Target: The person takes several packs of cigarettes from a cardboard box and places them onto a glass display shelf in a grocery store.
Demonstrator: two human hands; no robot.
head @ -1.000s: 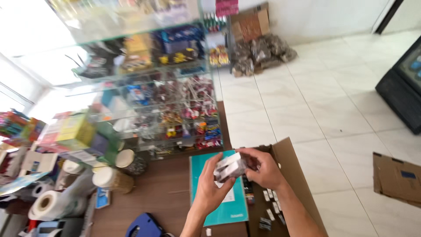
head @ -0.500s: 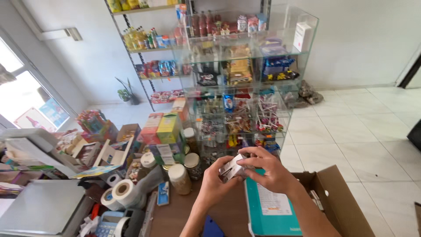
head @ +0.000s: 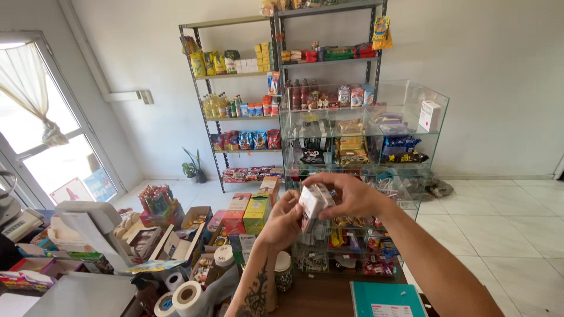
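Both hands raised above the near edge of the wooden counter (head: 317,296), in front of the glass display case (head: 364,152). Left hand (head: 282,223) closed around the lower left side of a small white-and-red box (head: 312,202), fingers curled on its face. Right hand (head: 346,194) arched over the top of the same box, fingers wrapped down on its upper edge, thumb underneath; both clamped on it, so the box held clear of the counter, tilted, between the two palms. Along the counter's left end, paper rolls (head: 182,296) standing upright near the front corner, beside a grey till (head: 88,226) and low open trays of small goods (head: 194,220). Behind those, toward the far edge, bright cartons in green and red (head: 249,211) stacked upright. White-lidded jars (head: 224,258) just below the left wrist. Teal notebook (head: 388,299) lying flat at the counter's near right corner, under the right forearm. Metal shelving (head: 276,100) with bottles and packets against the back wall, well apart from the hands. Potted plant (head: 191,170) on the floor by the shelving's foot.
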